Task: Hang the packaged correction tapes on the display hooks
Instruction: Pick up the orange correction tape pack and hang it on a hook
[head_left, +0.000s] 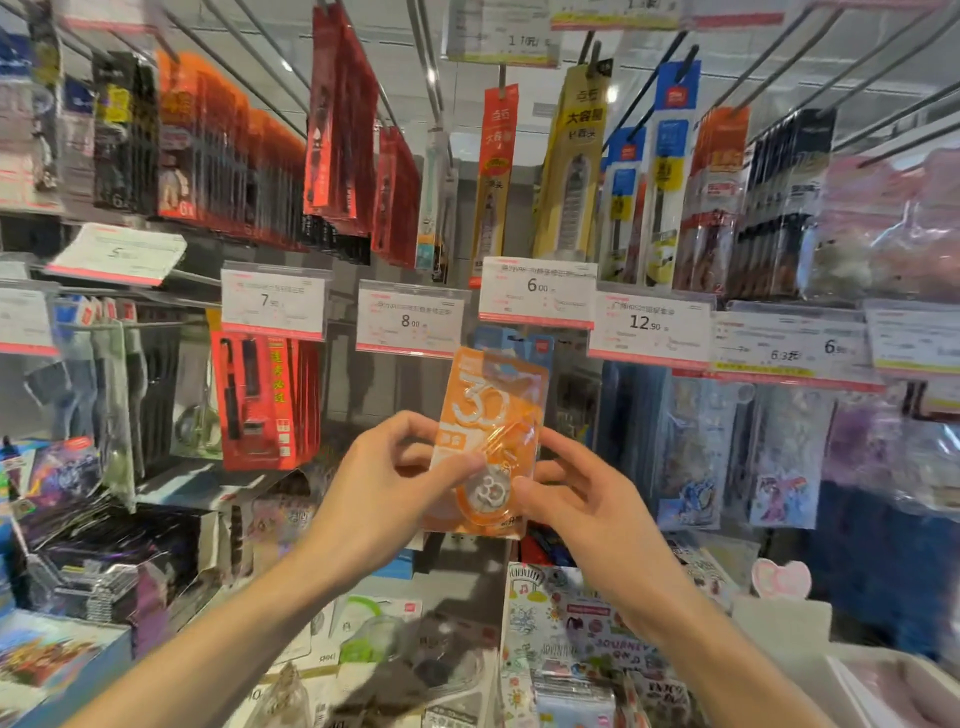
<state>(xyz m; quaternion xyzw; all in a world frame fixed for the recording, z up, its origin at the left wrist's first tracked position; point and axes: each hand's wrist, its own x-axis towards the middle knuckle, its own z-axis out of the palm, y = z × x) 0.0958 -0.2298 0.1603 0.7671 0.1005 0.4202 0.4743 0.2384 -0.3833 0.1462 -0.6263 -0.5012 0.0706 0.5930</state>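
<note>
Now both hands, left (387, 480) and right (582, 499), pinch the orange pack (488, 410) just below the 6.00 tag (537, 291), fingers clamped on its sides; next, its top hole apparently needs threading onto the hook behind that tag.

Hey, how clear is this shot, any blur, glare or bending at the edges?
Head view: orange packet held by both hands fairly sharp; price tags partly readable; edge shelves smeared and hook rods fan outward from wide-angle distortion; glare on the clear bags at right.

Two bare forearms enter from about 7 and 5 o'clock, with no sleeve on either up to the picture's lower edge. The left hand (387, 483) and right hand (576, 499) carry slender fingers with short, unpainted nails (jewellery none visible).
</note>
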